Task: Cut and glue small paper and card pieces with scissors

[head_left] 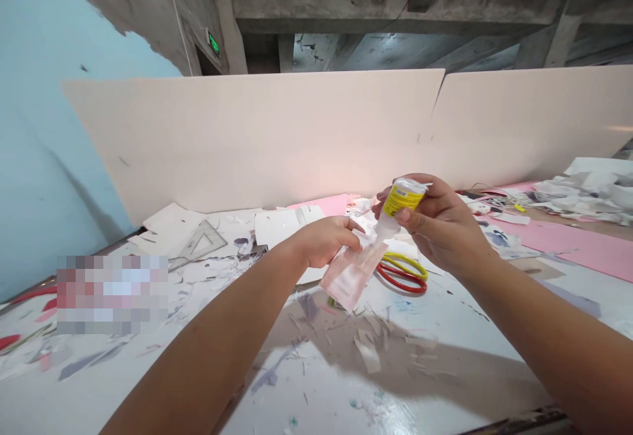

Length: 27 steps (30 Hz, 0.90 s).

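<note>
Pinching with thumb and fingers, the right hand (445, 227) is holding a translucent plastic bottle (403, 203), nozzle tilting down, at one o'clock of a flat pink piece (349, 278), which the left hand (324, 240) is pinching. Smooth red and yellow loops (418, 288) are lying at three o'clock. The bottle's contents are not showing clearly.

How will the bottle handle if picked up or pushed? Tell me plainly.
The bottle is probably light, since the right hand alone grips it. Its rounded body would likely roll if laid down and pushed. Its pale, cloudy lower part suggests squeezable plastic.
</note>
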Motion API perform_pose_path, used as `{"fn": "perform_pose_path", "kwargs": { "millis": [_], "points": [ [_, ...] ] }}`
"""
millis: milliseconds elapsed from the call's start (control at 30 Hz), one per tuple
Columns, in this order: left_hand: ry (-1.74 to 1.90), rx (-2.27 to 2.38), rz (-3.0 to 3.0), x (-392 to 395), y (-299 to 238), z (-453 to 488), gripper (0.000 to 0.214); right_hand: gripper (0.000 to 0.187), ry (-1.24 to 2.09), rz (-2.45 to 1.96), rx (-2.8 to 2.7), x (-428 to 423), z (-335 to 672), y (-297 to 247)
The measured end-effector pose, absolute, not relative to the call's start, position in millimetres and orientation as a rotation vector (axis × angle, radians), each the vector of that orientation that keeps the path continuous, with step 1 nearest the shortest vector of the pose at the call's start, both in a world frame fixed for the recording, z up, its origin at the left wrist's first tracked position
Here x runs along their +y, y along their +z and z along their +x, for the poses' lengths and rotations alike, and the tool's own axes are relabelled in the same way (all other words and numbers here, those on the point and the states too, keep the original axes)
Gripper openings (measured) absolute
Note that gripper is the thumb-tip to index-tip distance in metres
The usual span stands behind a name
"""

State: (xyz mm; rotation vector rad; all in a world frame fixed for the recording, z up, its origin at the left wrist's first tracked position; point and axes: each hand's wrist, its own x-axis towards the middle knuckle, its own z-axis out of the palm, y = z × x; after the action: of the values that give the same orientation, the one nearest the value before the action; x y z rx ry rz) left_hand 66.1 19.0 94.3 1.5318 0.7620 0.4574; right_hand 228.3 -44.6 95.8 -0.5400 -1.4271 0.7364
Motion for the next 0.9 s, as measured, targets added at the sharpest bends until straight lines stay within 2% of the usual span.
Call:
{"fn": "perform_pose_path", "kwargs": {
  "millis": [567, 733, 800, 900],
  "points": [
    [0.488, 0.795, 1.57, 22.0, 91.0, 67.3, 0.031, 0.032, 0.671, -0.503, -1.384, -43.6, 225.9, 94.4],
    [0.507, 0.835, 1.624, 29.0, 86.1, 66.2, 0.029, 0.023, 0.547, -0.477, -1.138, -49.6, 230.3, 106.7],
    [0.538, 0.884, 1.642, 32.2, 85.3, 64.4, 0.029, 0.019, 0.6, -0.458, -0.978, -43.1, 238.1, 111.6],
    [0.607, 0.945, 1.641, 39.4, 84.6, 57.8, 0.027, 0.024, 0.727, -0.466, -0.722, -23.9, 252.4, 113.5]
  ]
}}
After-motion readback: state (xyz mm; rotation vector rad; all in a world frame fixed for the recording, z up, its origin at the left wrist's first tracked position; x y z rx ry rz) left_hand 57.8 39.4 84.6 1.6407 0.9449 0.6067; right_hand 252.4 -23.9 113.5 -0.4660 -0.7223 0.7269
